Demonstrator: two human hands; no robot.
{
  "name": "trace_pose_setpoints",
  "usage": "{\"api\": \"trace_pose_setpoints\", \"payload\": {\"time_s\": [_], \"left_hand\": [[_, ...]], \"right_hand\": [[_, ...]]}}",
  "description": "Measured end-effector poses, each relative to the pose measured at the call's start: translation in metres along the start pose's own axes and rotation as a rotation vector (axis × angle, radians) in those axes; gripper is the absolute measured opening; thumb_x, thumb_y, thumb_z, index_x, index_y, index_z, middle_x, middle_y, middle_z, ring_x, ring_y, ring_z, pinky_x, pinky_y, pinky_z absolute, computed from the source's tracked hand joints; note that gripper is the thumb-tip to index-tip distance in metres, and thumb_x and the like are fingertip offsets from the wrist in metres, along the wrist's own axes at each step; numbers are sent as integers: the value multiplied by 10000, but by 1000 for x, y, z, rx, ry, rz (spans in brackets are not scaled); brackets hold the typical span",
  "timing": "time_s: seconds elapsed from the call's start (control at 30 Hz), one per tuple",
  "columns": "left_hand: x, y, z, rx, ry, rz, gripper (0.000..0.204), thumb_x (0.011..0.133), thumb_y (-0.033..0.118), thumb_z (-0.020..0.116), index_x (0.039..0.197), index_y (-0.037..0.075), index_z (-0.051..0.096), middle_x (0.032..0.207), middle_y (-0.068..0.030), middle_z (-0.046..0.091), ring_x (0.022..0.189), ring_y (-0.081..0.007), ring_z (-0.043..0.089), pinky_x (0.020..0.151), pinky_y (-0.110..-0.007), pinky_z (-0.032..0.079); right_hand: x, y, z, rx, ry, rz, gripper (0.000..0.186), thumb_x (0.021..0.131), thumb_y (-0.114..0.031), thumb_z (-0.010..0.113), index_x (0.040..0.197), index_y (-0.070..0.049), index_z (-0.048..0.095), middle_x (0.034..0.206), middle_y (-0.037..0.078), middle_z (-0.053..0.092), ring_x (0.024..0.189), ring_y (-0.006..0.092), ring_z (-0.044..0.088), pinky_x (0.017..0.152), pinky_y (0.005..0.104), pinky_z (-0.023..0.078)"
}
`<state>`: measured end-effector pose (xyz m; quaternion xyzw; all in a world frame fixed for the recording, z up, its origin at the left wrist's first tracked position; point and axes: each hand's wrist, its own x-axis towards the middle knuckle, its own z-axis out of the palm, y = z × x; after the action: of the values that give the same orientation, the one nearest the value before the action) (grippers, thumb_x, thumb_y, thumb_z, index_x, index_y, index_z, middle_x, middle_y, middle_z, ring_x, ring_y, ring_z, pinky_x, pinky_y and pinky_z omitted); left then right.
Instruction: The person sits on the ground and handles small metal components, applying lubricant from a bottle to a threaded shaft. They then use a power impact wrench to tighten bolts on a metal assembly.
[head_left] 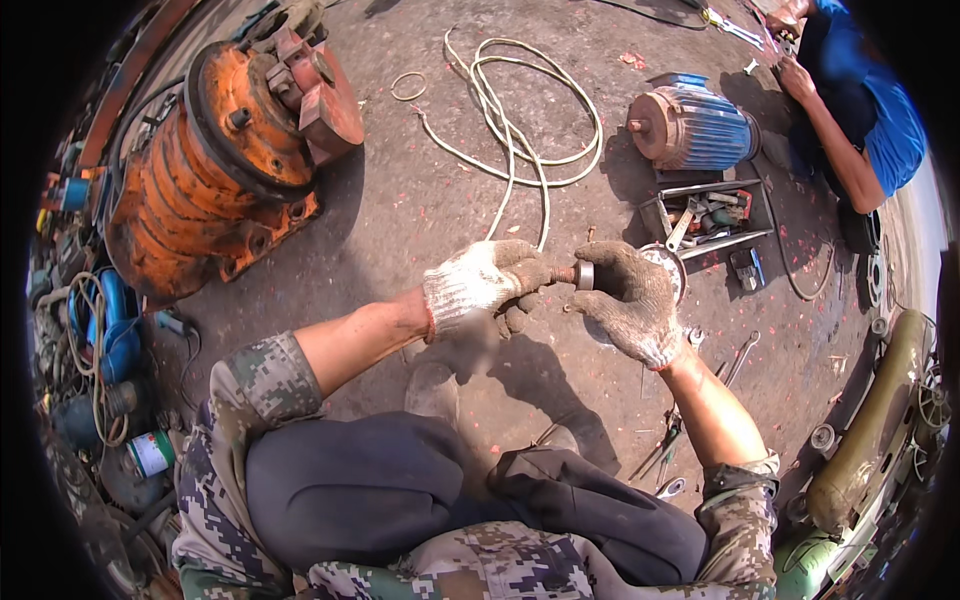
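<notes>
My left hand (pixel 480 285) wears a dirty white knit glove and grips the left end of a rusty threaded bolt (pixel 564 274). A silver ring-shaped piece (pixel 585 276) sits around the bolt's right end. My right hand (pixel 630 300), in a stained glove, curls its thumb and fingers around that silver piece. Behind this hand is a round light metal dish (pixel 668 262), partly hidden. Several wrenches (pixel 740 357) lie on the ground beside my right forearm.
An orange machine (pixel 170 200) stands left, junk (pixel 110 330) behind it. Cable coils (pixel 590 110) lie ahead. A blue motor (pixel 710 135) and toolbox (pixel 665 225) stand right, near a blue-shirted co-worker (pixel 890 130) handling something. An olive cylinder (pixel 865 420) lies lower right.
</notes>
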<state>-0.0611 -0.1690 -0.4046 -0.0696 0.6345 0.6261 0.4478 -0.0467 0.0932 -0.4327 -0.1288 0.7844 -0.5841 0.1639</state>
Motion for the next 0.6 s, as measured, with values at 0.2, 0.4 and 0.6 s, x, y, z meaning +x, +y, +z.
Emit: {"api": "trace_pose_setpoints", "payload": {"time_s": [0.2,0.4,0.6], "left_hand": [[0,-8,-3,761,216,811,456,995,154,758,1388,-29,614,1194,-172,733,984,-260,752,884,-378,602],[6,-8,1,594,223,752,391,1034,142,724,1374,-21,619,1102,-111,723,922,-185,706,860,-344,597],[-1,-4,5,195,107,347,339,1058,132,689,1375,32,623,1044,-37,716,883,-88,655,764,-291,599]], "right_hand": [[-3,-16,5,286,-14,310,485,934,-63,797,1365,2,583,1108,89,713,945,173,718,803,308,598],[2,-12,-3,220,20,100,456,969,-90,769,1374,5,581,1103,101,723,918,164,719,771,304,592],[5,-28,-1,358,-2,202,451,989,-89,752,1388,23,573,1057,109,740,855,151,715,744,307,596]]}}
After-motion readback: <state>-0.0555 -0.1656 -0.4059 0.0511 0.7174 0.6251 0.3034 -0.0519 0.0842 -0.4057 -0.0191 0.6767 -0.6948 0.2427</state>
